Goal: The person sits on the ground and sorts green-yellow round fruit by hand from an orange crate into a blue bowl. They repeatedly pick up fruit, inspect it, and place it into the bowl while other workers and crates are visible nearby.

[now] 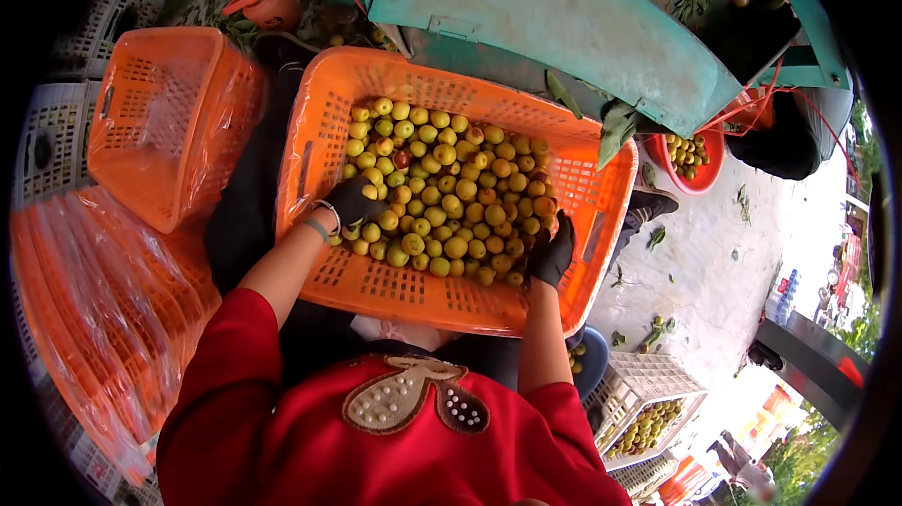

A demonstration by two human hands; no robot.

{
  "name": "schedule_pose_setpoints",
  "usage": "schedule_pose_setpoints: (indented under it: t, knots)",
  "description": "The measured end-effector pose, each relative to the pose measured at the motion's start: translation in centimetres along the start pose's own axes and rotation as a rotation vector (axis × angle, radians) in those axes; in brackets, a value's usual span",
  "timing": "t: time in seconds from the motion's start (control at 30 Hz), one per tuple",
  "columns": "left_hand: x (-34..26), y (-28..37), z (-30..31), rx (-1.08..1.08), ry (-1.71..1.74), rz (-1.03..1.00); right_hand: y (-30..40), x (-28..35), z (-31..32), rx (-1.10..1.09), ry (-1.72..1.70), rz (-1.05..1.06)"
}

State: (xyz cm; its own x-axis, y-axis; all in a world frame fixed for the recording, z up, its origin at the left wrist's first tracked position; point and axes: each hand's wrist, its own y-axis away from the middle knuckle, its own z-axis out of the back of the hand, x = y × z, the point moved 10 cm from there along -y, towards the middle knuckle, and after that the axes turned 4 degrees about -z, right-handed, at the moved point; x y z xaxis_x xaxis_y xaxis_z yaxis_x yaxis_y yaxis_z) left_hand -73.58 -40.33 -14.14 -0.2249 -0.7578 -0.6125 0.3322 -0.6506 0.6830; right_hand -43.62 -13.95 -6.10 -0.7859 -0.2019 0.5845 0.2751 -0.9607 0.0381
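Note:
In front of me a large orange plastic crate (416, 301) holds a layer of small yellow-green round fruits (451, 203), some with brown-red patches. My left hand (356, 204), in a dark glove, rests at the left edge of the fruits, its fingers against several of them; whether it grips one I cannot tell. My right hand (553, 252), also dark-gloved, lies inside the crate at the right edge of the fruits, palm side towards them, with its fingers pointing up the view. Green leaves (617, 131) hang over the crate's upper right corner.
Beyond the crate is a green metal frame (550, 20). An empty orange crate (151, 125) and a nested stack of orange crates (106, 309) lie left. A red basin (687, 161), a blue basin (592, 358) and a white crate (652, 372), all with fruits, are right. Another person's shoe (652, 203) shows.

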Motion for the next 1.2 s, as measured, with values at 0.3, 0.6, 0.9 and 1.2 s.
schedule_pose_setpoints:
  t: [0.3,0.6,0.9,1.2]
  knots:
    - [-18.1,-5.6,-0.9,-0.234,-0.36,-0.582,0.0,-0.1,-5.1,0.464,0.39,0.078]
    - [-8.1,-5.7,-4.6,0.174,-0.738,-0.184,2.5,1.8,-3.0,0.531,0.176,0.046]
    - [-3.2,6.9,-5.6,0.249,0.051,-0.205,5.7,11.2,-15.1,0.988,0.638,0.323]
    - [-3.4,12.1,-6.0,0.427,1.171,0.21,13.0,6.0,-7.2,1.222,-0.074,-0.225]
